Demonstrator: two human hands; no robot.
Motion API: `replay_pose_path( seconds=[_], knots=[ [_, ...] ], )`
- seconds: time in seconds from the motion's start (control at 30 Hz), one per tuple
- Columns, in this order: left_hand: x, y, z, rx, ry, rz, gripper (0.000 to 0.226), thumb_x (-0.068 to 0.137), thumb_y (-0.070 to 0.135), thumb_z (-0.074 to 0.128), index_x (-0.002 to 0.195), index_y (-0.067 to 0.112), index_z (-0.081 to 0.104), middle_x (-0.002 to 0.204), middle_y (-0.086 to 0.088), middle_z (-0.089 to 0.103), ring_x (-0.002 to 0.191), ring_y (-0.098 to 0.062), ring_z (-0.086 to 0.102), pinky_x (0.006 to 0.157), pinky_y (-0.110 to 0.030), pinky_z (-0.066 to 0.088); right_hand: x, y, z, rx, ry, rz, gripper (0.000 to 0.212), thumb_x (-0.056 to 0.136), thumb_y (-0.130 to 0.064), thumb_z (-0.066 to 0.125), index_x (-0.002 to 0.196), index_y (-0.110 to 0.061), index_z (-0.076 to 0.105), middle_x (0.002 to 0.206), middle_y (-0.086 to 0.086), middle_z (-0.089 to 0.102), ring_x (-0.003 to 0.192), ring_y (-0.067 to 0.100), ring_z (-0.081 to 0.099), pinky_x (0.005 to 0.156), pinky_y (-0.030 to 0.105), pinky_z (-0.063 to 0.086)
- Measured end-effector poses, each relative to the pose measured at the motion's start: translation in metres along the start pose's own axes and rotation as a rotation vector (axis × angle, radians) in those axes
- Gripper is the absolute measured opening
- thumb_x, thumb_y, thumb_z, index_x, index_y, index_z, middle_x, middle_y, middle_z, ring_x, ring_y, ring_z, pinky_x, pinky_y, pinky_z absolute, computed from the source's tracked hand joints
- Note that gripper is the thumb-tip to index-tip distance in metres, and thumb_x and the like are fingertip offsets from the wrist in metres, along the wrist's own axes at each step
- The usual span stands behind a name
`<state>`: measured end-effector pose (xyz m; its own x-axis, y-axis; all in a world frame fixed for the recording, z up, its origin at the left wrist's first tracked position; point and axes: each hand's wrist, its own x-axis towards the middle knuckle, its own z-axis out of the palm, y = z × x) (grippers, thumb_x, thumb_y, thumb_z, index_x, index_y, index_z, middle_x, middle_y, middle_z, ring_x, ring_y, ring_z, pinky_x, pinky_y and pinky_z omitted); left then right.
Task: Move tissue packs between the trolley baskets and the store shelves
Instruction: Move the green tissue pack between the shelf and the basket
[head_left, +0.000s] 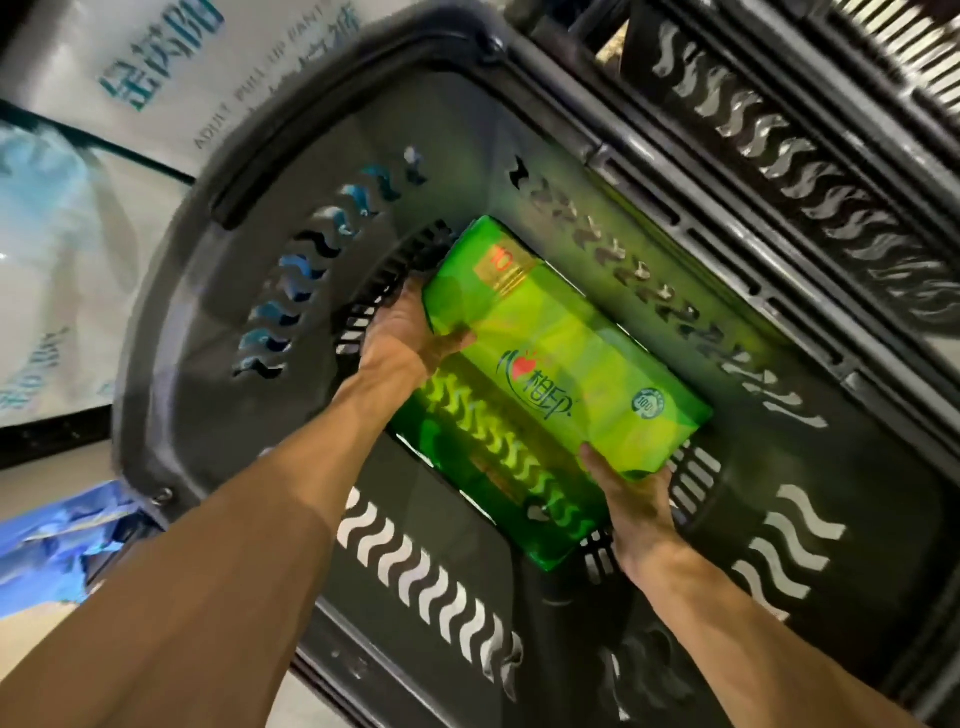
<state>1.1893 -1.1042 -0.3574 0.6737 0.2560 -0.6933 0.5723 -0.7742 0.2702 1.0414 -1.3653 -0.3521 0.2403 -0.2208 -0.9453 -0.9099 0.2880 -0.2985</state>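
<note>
A bright green tissue pack (556, 353) lies deep inside a dark grey trolley basket (291, 171), near its slotted floor. My left hand (405, 327) grips the pack's far end, thumb over the top face and fingers underneath. My right hand (634, 499) holds the near end, thumb on the top edge and fingers curled below. Both forearms reach down into the basket. The basket's glossy inner wall mirrors the pack in green below it.
The basket walls carry wavy cut-outs all round. A second dark basket (831, 135) sits at the upper right. Large white wrapped packs (78, 249) with teal print stand to the left, outside the basket. Blue packaging (57, 540) lies at the lower left.
</note>
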Motion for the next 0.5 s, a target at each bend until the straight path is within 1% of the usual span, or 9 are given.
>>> replay_pose_path(
  seconds=[0.07, 0.1, 0.2, 0.27, 0.33, 0.37, 0.4, 0.43, 0.5],
  knots=[
    [-0.01, -0.002, 0.001, -0.021, -0.014, -0.009, 0.1, 0.069, 0.057, 0.087, 0.152, 0.029, 0.038, 0.133, -0.008, 0.065, 0.123, -0.034, 0.059, 0.102, -0.04, 0.048, -0.003, -0.002, -0.005, 0.016, 0.007, -0.02, 0.07, 0.081, -0.02, 0.085, 0.138, -0.025, 0.044, 0.123, 0.003, 0.07, 0.116, 0.026, 0.065, 0.099, 0.043, 0.05],
    [-0.015, -0.003, 0.001, -0.034, -0.015, -0.016, 0.101, 0.067, 0.059, 0.087, 0.151, 0.032, 0.039, 0.132, -0.007, 0.066, 0.122, -0.034, 0.06, 0.102, -0.041, 0.05, -0.006, -0.002, -0.007, 0.017, 0.02, -0.024, 0.069, 0.082, -0.018, 0.085, 0.138, -0.022, 0.045, 0.122, 0.004, 0.07, 0.113, 0.026, 0.065, 0.097, 0.043, 0.051],
    [-0.033, -0.005, 0.003, -0.065, 0.02, -0.003, 0.086, 0.073, 0.052, 0.087, 0.146, 0.036, 0.045, 0.126, -0.008, 0.069, 0.115, -0.032, 0.064, 0.097, -0.043, 0.054, -0.015, -0.002, -0.014, 0.01, 0.043, -0.026, 0.063, 0.08, -0.016, 0.085, 0.134, -0.019, 0.054, 0.121, 0.006, 0.072, 0.11, 0.027, 0.069, 0.101, 0.05, 0.052],
    [-0.044, -0.006, 0.003, -0.071, 0.049, 0.011, 0.079, 0.074, 0.049, 0.086, 0.142, 0.041, 0.048, 0.121, -0.009, 0.07, 0.111, -0.034, 0.065, 0.092, -0.045, 0.055, -0.021, -0.001, -0.019, 0.002, 0.02, -0.043, 0.05, 0.079, -0.013, 0.083, 0.124, -0.021, 0.063, 0.116, 0.006, 0.074, 0.105, 0.027, 0.071, 0.096, 0.05, 0.056],
    [-0.053, -0.009, 0.004, -0.082, 0.04, -0.005, 0.078, 0.073, 0.051, 0.084, 0.14, 0.043, 0.047, 0.12, -0.009, 0.07, 0.11, -0.035, 0.065, 0.092, -0.047, 0.056, -0.029, -0.001, -0.022, -0.023, 0.025, -0.068, 0.04, 0.082, -0.008, 0.08, 0.117, -0.02, 0.066, 0.113, 0.008, 0.074, 0.094, 0.022, 0.071, 0.08, 0.038, 0.058],
    [-0.054, -0.013, 0.007, -0.09, 0.032, -0.02, 0.079, 0.072, 0.053, 0.082, 0.14, 0.043, 0.045, 0.12, -0.008, 0.07, 0.111, -0.035, 0.065, 0.093, -0.048, 0.056, -0.032, 0.001, -0.022, -0.033, 0.051, -0.086, 0.041, 0.083, -0.006, 0.079, 0.121, -0.014, 0.065, 0.116, 0.011, 0.073, 0.09, 0.02, 0.07, 0.073, 0.032, 0.055],
    [-0.058, -0.015, 0.008, -0.108, 0.024, -0.04, 0.08, 0.072, 0.053, 0.082, 0.141, 0.045, 0.043, 0.121, -0.007, 0.068, 0.112, -0.034, 0.064, 0.094, -0.046, 0.056, -0.034, 0.003, -0.023, -0.031, 0.074, -0.1, 0.047, 0.084, -0.003, 0.079, 0.127, -0.009, 0.062, 0.119, 0.013, 0.071, 0.089, 0.02, 0.068, 0.071, 0.03, 0.053],
    [-0.059, -0.019, 0.012, -0.149, 0.023, -0.057, 0.08, 0.074, 0.05, 0.084, 0.142, 0.045, 0.043, 0.122, -0.005, 0.067, 0.111, -0.03, 0.064, 0.094, -0.039, 0.056, -0.036, 0.004, -0.023, -0.02, 0.078, -0.113, 0.053, 0.083, -0.002, 0.079, 0.132, -0.006, 0.058, 0.122, 0.013, 0.07, 0.092, 0.022, 0.068, 0.075, 0.031, 0.053],
    [-0.061, -0.022, 0.016, -0.204, 0.037, -0.067, 0.078, 0.079, 0.039, 0.087, 0.146, 0.033, 0.047, 0.119, 0.003, 0.066, 0.106, -0.018, 0.063, 0.083, -0.015, 0.049, -0.038, 0.008, -0.024, -0.019, 0.085, -0.133, 0.067, 0.082, -0.007, 0.082, 0.14, -0.009, 0.05, 0.122, 0.008, 0.069, 0.105, 0.026, 0.067, 0.091, 0.039, 0.054]
  ],
)
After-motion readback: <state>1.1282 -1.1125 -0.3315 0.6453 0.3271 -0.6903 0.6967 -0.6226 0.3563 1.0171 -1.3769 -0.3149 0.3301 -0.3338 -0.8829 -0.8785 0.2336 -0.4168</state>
